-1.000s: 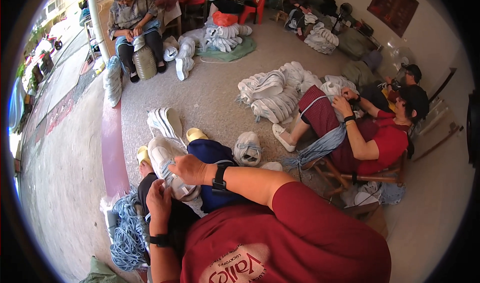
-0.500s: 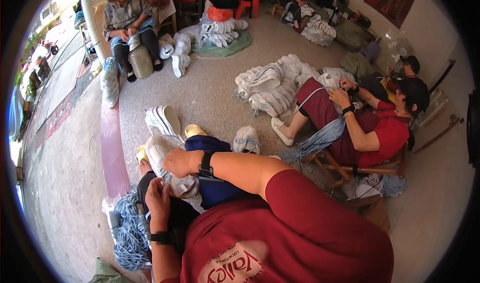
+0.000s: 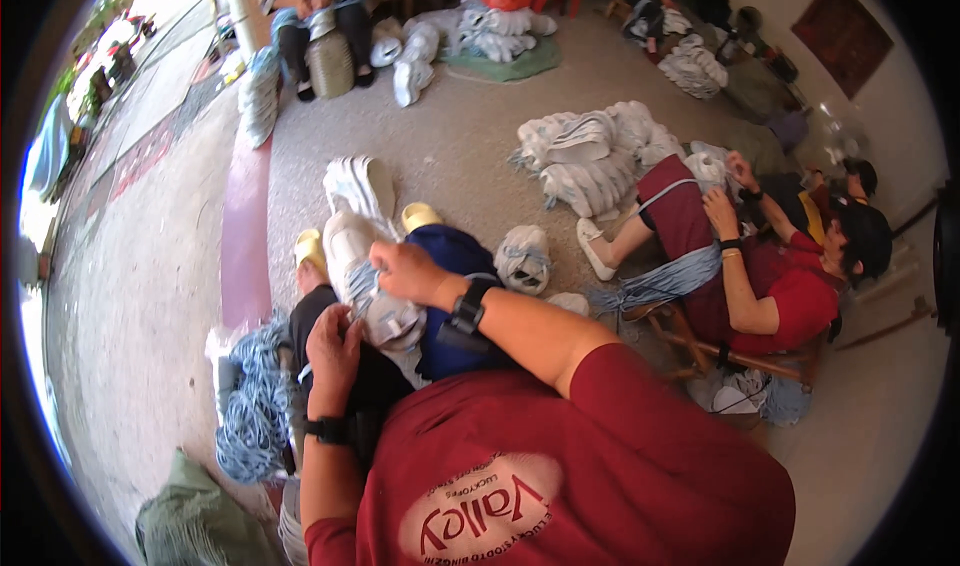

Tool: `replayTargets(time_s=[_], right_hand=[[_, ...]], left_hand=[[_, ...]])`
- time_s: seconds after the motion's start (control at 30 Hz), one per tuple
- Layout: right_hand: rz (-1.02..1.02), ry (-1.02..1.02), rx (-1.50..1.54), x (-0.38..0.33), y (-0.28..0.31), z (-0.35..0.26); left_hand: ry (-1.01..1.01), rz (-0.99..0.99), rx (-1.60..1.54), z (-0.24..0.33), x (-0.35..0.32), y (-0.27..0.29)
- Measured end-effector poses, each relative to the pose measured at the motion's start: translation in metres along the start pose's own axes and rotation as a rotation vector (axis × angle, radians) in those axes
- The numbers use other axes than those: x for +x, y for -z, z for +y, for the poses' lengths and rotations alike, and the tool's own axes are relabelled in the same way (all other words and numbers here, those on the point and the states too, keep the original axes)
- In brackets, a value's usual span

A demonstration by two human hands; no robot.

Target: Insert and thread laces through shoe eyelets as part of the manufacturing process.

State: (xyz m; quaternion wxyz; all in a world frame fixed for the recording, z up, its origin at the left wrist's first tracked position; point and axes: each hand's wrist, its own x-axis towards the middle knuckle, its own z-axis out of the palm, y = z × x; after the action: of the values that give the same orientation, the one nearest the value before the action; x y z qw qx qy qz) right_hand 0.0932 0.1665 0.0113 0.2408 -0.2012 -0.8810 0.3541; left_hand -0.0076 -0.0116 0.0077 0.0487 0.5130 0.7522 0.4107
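Note:
A white shoe (image 3: 348, 241) lies between my knees, toe pointing away from me, with light blue lacing over its middle. My right hand (image 3: 408, 272) is over the shoe's right side, its thumb and fingers pinched together. My left hand (image 3: 334, 346) is closed at the left of the shoe's near end, fingertips together. Anything thin in either pinch is too small to make out. A pale blue strand (image 3: 304, 373) shows beside my left hand. Just past the toe stands a stack of white shoes (image 3: 360, 188).
Bundled blue laces (image 3: 255, 406) hang at my left, above a green sack (image 3: 200, 516). Another white shoe (image 3: 523, 259) sits right of my knee. A co-worker in red (image 3: 770, 286) sits at right near piled white shoes (image 3: 595, 156). Another person (image 3: 320, 11) sits at far left.
My right hand has shifted from above the shoe's middle toward its right side. The whole view has tilted down and left. The co-worker in red has drawn one hand up and away from the other.

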Motion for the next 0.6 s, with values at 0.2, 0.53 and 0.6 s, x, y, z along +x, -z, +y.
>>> replayTargets(time_s=[0.2,0.53,0.6], right_hand=[[-0.408,-0.314,0.604,0.005,0.043,0.014],[-0.490,-0.183,0.357,0.008,0.038,-0.011],[-0.525,-0.124,0.190,0.011,0.038,-0.008]], left_hand=[[0.055,-0.011,-0.058,0.009,0.012,-0.006],[0.043,0.029,-0.095,0.006,0.005,-0.002],[0.065,0.004,-0.096,0.006,0.005,-0.002]])
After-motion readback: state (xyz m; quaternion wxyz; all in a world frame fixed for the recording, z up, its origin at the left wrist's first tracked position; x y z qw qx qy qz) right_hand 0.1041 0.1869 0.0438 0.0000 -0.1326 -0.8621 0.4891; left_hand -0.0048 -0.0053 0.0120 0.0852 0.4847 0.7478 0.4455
